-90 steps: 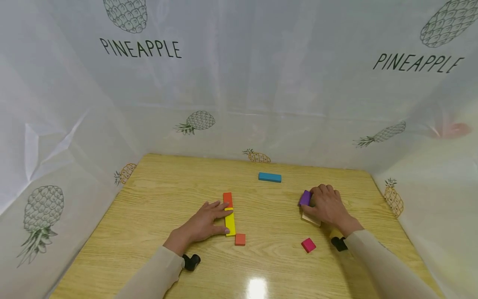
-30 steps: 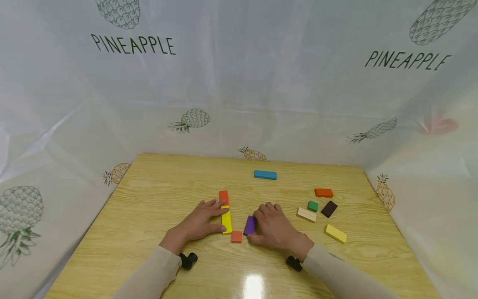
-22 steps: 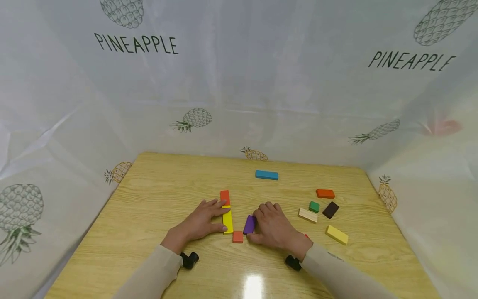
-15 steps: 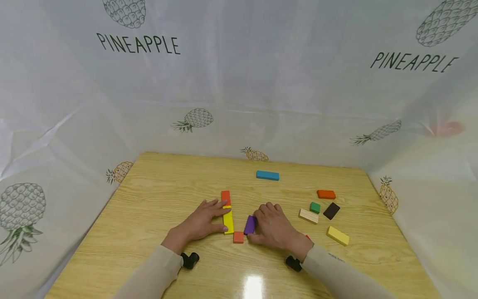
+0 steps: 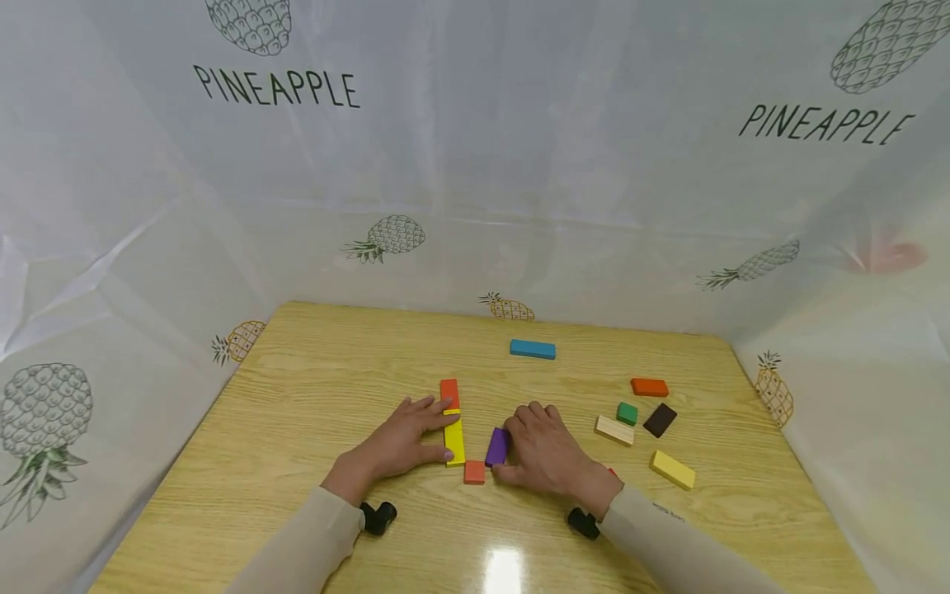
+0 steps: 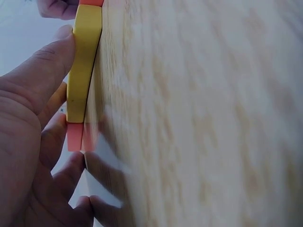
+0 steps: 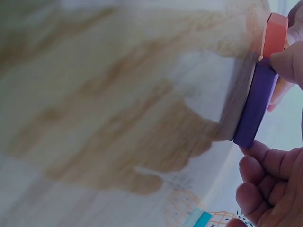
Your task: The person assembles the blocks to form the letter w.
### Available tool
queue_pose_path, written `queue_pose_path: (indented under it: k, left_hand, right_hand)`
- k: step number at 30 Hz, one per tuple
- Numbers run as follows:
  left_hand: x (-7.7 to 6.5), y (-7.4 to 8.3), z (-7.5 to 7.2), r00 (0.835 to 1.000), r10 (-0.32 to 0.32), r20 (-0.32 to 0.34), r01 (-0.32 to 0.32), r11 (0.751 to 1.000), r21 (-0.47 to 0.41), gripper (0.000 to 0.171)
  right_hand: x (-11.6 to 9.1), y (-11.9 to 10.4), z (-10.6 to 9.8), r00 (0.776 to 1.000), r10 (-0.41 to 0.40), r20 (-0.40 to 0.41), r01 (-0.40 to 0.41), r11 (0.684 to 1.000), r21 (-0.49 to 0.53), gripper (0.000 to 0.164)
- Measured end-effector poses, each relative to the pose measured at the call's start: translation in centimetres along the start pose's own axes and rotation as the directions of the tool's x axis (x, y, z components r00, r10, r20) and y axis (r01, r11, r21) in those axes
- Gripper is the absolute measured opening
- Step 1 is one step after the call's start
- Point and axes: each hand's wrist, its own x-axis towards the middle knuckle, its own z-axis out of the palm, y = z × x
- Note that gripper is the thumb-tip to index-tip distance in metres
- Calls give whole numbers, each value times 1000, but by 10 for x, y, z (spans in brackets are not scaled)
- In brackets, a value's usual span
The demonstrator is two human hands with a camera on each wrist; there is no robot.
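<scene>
On the wooden table, a yellow block [image 5: 454,439] lies end to end with an orange-red block [image 5: 449,393] beyond it. My left hand [image 5: 397,441] rests on both, its fingers spread and thumb on the yellow one, as the left wrist view [image 6: 40,75] also shows. At the yellow block's near end sits a small orange-red square block [image 5: 474,473]. My right hand [image 5: 545,450] pinches a purple block [image 5: 496,446] between thumb and index finger; it lies slanted on the table just right of the square block. In the right wrist view the purple block [image 7: 256,101] appears beside an orange-red block [image 7: 275,35].
A blue block [image 5: 533,350] lies at the back. To the right are red [image 5: 649,387], green [image 5: 627,413], dark brown [image 5: 660,421], natural wood [image 5: 614,430] and yellow blocks [image 5: 673,469]. My right wrist mostly hides another red block [image 5: 612,472]. White pineapple-print sheeting [image 5: 475,165] surrounds the table.
My right hand has carried the purple block from the right-hand group leftward to near the small square block, uncovering several blocks. For the last second both hands have stayed nearly still.
</scene>
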Motion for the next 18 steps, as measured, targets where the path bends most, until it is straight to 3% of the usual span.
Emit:
queue_pose_path:
  k: [18]
  left_hand:
    - [-1,3,-1,1000,-21,2,21,1000,7,65]
  right_hand:
    - [0,0,0,1000,-3,5,3,1000,-1,56]
